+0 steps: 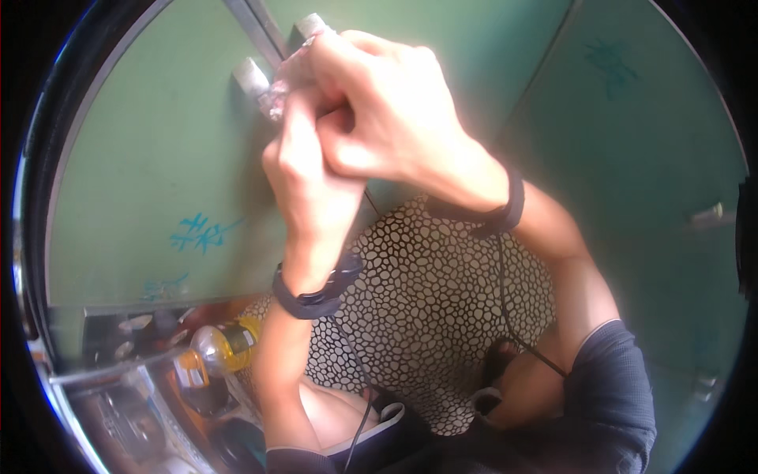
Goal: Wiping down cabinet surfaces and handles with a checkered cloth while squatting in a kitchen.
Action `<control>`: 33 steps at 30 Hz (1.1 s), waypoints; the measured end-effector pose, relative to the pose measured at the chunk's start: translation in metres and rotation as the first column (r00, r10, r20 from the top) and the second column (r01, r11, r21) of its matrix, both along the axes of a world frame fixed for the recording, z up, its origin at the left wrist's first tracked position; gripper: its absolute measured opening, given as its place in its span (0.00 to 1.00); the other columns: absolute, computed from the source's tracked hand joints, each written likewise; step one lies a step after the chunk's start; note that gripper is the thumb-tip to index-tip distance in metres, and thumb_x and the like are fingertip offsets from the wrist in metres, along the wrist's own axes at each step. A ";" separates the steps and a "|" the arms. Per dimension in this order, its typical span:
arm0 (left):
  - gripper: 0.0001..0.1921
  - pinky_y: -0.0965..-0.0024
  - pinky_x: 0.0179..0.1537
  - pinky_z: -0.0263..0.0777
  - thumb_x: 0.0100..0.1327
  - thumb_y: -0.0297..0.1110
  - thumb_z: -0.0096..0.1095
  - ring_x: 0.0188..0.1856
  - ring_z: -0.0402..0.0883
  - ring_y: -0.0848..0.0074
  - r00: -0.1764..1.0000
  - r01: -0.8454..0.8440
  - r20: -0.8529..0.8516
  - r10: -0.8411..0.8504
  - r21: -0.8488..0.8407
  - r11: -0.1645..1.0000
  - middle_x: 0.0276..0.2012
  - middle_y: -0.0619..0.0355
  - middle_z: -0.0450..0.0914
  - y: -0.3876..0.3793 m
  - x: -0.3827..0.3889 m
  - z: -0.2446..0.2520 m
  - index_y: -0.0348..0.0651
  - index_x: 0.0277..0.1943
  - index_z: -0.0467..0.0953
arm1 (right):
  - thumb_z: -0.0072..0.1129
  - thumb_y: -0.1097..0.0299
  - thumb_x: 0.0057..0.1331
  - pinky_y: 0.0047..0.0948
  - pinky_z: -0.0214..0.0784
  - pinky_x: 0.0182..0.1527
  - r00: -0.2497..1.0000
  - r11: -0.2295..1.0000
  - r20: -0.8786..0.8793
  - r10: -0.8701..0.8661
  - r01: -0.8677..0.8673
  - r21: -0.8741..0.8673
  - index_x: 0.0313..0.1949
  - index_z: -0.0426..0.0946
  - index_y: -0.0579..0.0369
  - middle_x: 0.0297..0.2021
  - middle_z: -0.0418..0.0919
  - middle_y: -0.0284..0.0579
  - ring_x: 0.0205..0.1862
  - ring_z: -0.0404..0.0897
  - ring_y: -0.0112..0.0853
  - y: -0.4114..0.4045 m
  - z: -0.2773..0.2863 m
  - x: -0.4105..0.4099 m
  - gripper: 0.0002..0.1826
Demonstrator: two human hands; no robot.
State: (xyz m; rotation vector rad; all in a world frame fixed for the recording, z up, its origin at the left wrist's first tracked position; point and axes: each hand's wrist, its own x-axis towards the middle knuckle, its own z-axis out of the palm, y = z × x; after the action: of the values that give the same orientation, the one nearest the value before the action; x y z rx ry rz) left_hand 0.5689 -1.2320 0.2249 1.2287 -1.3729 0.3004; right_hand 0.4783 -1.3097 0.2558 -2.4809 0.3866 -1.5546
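Both my hands are raised together near the top centre, in front of a green cabinet door. My left hand (pixel 308 154) is closed and touches my right hand (pixel 391 101), whose fingers are curled. Between and beyond the fingers shows a crumpled, whitish-pink wrap (pixel 275 101), which may be plastic or cloth; the fingers hide much of it. It lies against two pale door handles (pixel 251 77), either side of the metal edge where the doors meet. Which hand grips the wrap more firmly is hard to tell. Dark bands with thin cables circle both wrists.
Green panels (pixel 148 154) with blue handwritten marks stand ahead and to the right, where another handle (pixel 707 214) shows. At lower left, bottles with yellow liquid (pixel 237 345) and dark liquid (pixel 204 394) stand beside a metal-edged rack (pixel 112 372). The floor (pixel 438 284) has a pebble pattern.
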 end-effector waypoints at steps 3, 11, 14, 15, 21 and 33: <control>0.18 0.60 0.39 0.77 0.57 0.27 0.69 0.36 0.86 0.53 0.984 0.140 -0.103 -0.143 -0.036 0.990 0.33 0.44 0.84 0.002 0.000 0.001 0.39 0.50 0.72 | 0.57 0.70 0.47 0.42 0.77 0.29 0.999 0.999 -0.036 -0.031 0.031 -0.007 0.36 0.81 0.53 0.26 0.83 0.51 0.25 0.83 0.48 0.012 0.015 0.001 0.15; 0.19 0.46 0.41 0.76 0.57 0.27 0.64 0.41 0.81 0.39 0.962 0.259 -0.130 -0.239 0.170 0.951 0.37 0.35 0.82 0.009 -0.008 0.001 0.34 0.50 0.67 | 0.63 0.65 0.49 0.35 0.76 0.30 0.942 0.947 -0.162 -0.294 0.310 0.089 0.30 0.84 0.53 0.23 0.83 0.45 0.25 0.84 0.41 0.017 0.018 -0.015 0.10; 0.20 0.47 0.43 0.76 0.57 0.25 0.62 0.42 0.82 0.41 0.930 0.355 -0.180 -0.320 0.214 0.910 0.41 0.34 0.81 0.011 0.005 0.008 0.32 0.50 0.64 | 0.58 0.74 0.56 0.34 0.70 0.26 0.963 0.953 -0.184 -0.198 0.234 0.194 0.29 0.76 0.62 0.25 0.83 0.53 0.25 0.79 0.30 0.033 0.030 -0.005 0.04; 0.20 0.48 0.43 0.76 0.56 0.25 0.62 0.42 0.82 0.42 0.920 0.375 -0.218 -0.325 0.250 0.893 0.43 0.35 0.81 0.013 0.008 0.016 0.34 0.51 0.64 | 0.59 0.75 0.55 0.35 0.69 0.26 0.968 0.959 -0.153 -0.197 0.223 0.177 0.27 0.73 0.62 0.24 0.82 0.53 0.25 0.78 0.31 0.028 0.031 -0.004 0.05; 0.21 0.48 0.47 0.75 0.61 0.26 0.57 0.46 0.81 0.42 0.951 0.294 -0.169 -0.260 0.225 0.929 0.44 0.34 0.81 0.017 0.006 -0.013 0.35 0.57 0.65 | 0.63 0.69 0.53 0.33 0.69 0.27 0.956 0.955 -0.115 -0.271 0.282 0.095 0.24 0.69 0.58 0.23 0.77 0.45 0.25 0.77 0.32 0.035 0.008 -0.002 0.10; 0.25 0.53 0.53 0.75 0.61 0.31 0.63 0.50 0.83 0.48 0.998 -0.043 0.056 0.027 0.325 0.945 0.46 0.37 0.82 0.044 0.000 0.021 0.37 0.61 0.66 | 0.62 0.60 0.54 0.32 0.75 0.34 0.998 0.976 -0.013 0.060 -0.056 0.212 0.36 0.81 0.56 0.31 0.82 0.46 0.32 0.82 0.34 0.020 0.023 -0.029 0.15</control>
State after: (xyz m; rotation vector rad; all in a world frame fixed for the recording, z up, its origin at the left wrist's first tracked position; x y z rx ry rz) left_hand 0.5687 -1.1880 0.2457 1.5281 -1.4862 0.1313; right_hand 0.4495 -1.2896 0.2789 -2.3243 0.4531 -1.3895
